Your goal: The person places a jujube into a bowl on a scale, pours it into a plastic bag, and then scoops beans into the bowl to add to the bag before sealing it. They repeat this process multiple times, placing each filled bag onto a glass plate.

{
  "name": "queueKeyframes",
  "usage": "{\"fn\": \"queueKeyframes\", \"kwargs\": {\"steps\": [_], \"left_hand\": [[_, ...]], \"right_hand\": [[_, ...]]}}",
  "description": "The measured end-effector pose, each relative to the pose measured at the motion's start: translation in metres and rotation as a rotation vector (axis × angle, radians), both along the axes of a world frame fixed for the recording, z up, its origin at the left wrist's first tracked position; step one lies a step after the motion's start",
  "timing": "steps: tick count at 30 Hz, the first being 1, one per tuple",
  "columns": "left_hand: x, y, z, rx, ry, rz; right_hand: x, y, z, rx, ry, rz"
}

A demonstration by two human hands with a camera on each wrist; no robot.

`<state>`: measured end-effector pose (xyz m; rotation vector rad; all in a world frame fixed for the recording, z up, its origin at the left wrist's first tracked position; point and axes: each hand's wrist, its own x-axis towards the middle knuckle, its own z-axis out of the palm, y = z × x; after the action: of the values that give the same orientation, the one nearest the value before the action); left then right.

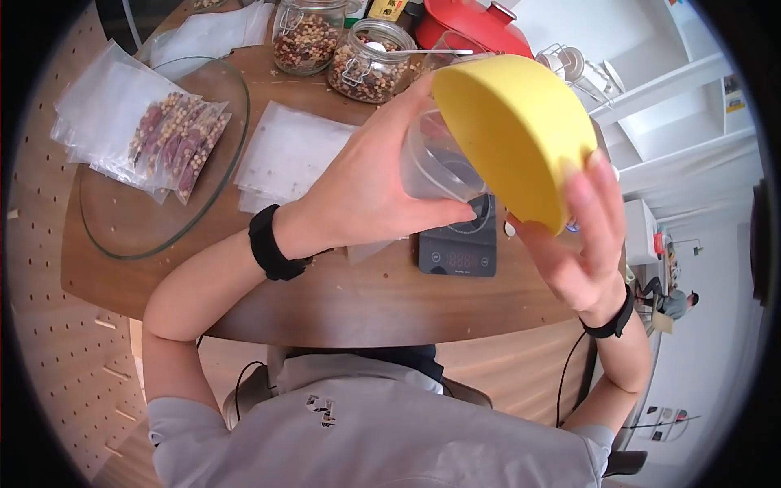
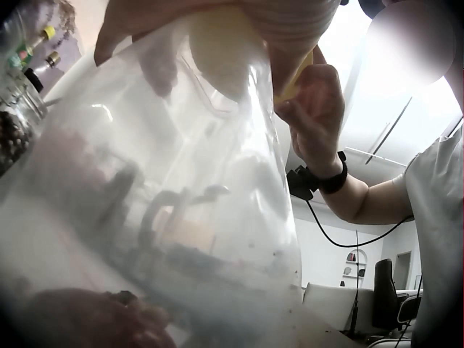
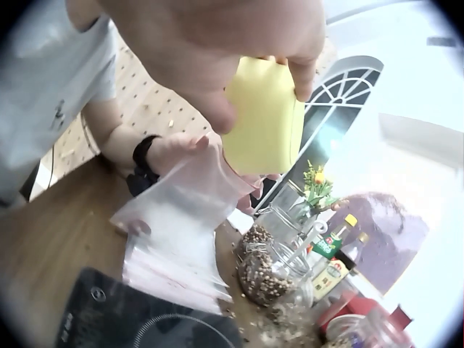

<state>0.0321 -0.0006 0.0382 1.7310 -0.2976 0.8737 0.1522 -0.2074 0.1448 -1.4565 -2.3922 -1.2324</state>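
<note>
In the head view my left hand [image 1: 366,183] grips a clear plastic bag [image 1: 427,167] by its mouth, which is spread apart. A yellow bowl [image 1: 517,106] is tipped on its side at that mouth, and my right hand [image 1: 590,244] holds it by the rim. From the right wrist the bowl [image 3: 264,119] appears with its edge inside the bag's opening, and the bag [image 3: 188,199] hangs down below. The bag [image 2: 181,181] fills the left wrist view, with blurred reddish shapes low down in it. Below the hands lies a black kitchen scale [image 1: 457,259].
Filled bean bags [image 1: 175,142] lie on a round glass plate [image 1: 106,236] at the left. Flat plastic bags [image 1: 285,150] are stacked mid-table. Behind stand glass jars of mixed beans [image 1: 370,69], one with a white spoon [image 1: 431,52] across it, and a red pot [image 1: 468,24].
</note>
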Motion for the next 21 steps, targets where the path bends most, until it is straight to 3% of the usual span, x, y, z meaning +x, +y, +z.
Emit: {"fn": "queueKeyframes", "kwargs": {"steps": [3,6,7,9,13,20,21], "left_hand": [[-0.002,0.001,-0.004,0.023,0.024,0.056],[-0.004,0.005,0.000,0.001,0.024,0.141],[-0.002,0.010,0.001,-0.006,0.018,0.172],[-0.006,0.016,0.010,0.047,0.008,0.251],[-0.008,0.012,0.023,0.052,0.016,0.256],[0.000,0.027,0.003,0.103,-0.061,0.110],[0.000,0.028,0.003,0.111,-0.063,0.117]], "right_hand": [[-0.005,-0.017,0.001,0.002,0.608,-0.225],[0.006,-0.030,-0.019,0.132,1.352,-0.230],[0.020,-0.040,-0.037,0.139,1.457,-0.219],[0.030,-0.053,-0.077,0.149,1.683,-0.376],[0.029,-0.059,-0.136,0.081,1.778,-0.462],[0.028,-0.057,-0.161,0.066,1.841,-0.429],[0.027,-0.057,-0.158,0.064,1.706,-0.485]]}}
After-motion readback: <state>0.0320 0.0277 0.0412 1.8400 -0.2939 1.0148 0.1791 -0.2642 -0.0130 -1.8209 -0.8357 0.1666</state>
